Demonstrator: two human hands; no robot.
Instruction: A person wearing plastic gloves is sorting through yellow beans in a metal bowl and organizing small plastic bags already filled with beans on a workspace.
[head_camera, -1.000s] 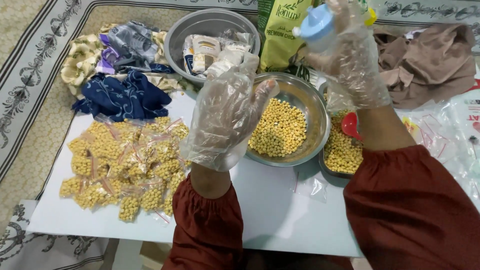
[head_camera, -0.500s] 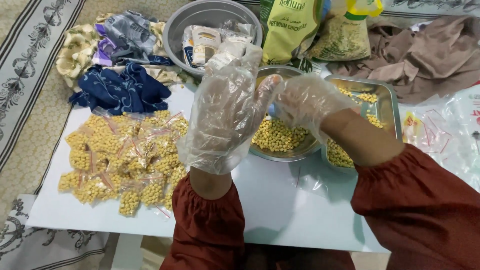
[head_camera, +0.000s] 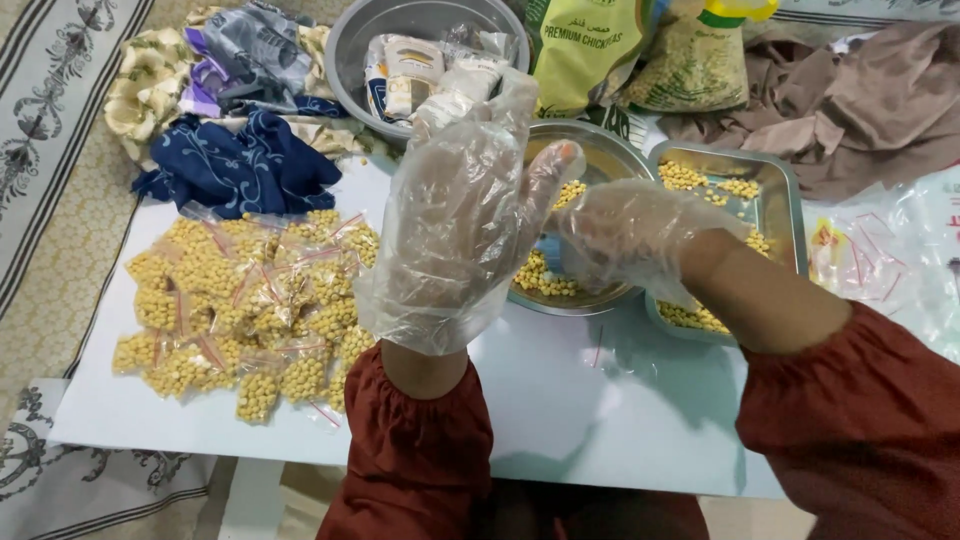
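A: What lay on the white table?

B: At ten o'clock, a heap of small bagged chickpeas. At twelve, a round steel bowl holding loose chickpeas, with a rectangular steel tray just beside it at two o'clock.

A: And the hands?

B: Both wore loose clear gloves. The left hand was raised above the table, fingers spread open, holding nothing. The right hand reached into the bowl at its three o'clock side; its fingers looked curled, but whether they gripped anything, I couldn't tell.
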